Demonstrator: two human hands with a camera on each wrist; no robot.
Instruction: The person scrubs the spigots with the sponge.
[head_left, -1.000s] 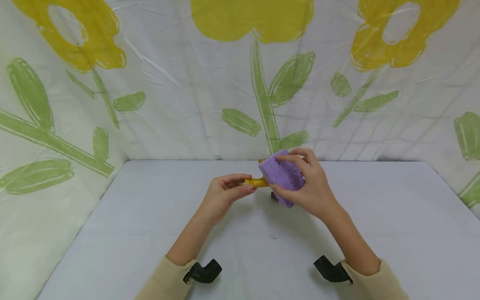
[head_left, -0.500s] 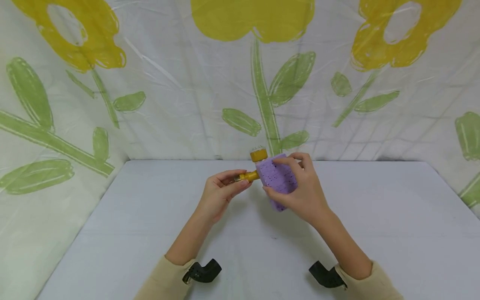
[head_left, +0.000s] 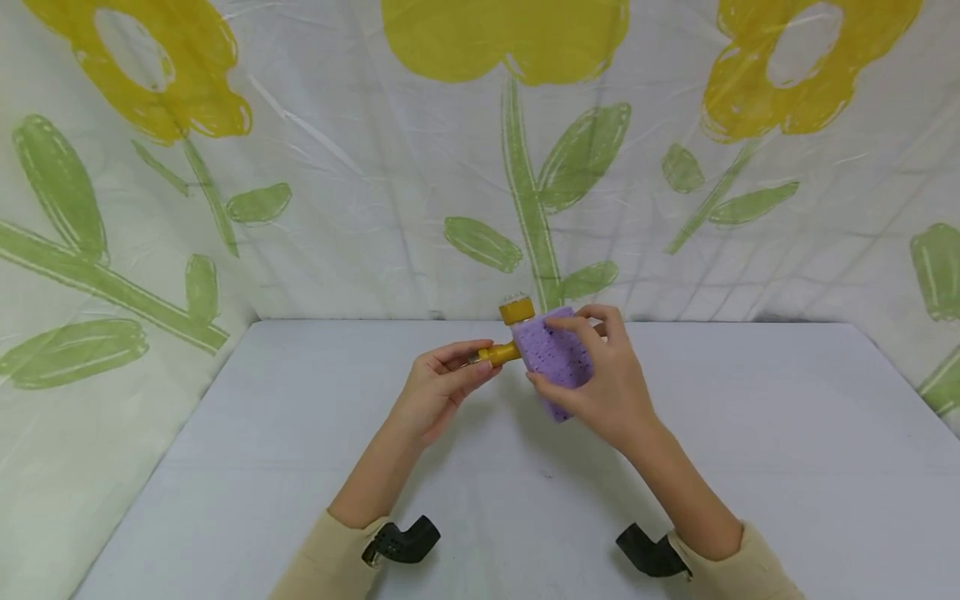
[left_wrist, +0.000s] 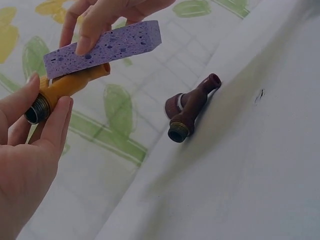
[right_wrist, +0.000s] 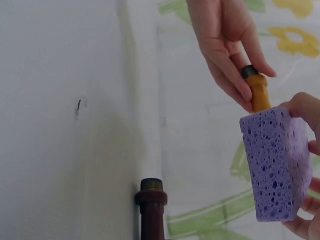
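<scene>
In the head view my left hand (head_left: 442, 392) pinches the end of a yellow Y-shaped pipe fitting (head_left: 501, 354) between thumb and fingers, above the table. Its threaded end (left_wrist: 37, 111) shows in the left wrist view. A purple sponge (head_left: 551, 358), a thick pitted block, is gripped by its sides in my right hand (head_left: 611, 383). The sponge lies along the fitting's body and appears to touch it, covering much of it in the head view. The fitting's wide capped branch (head_left: 517, 311) sticks out above the sponge.
A dark red Y-shaped pipe fitting (left_wrist: 192, 107) lies on the white table (head_left: 300, 467), near its back edge; the head view hides it behind the sponge. Behind the table hangs a flower-printed sheet (head_left: 337, 208). A small dark mark (right_wrist: 78, 106) is on the tabletop.
My right hand and the sponge have moved left along the yellow fitting, uncovering its capped branch. The left hand has shifted slightly up and left. Over the last half second almost nothing moves.
</scene>
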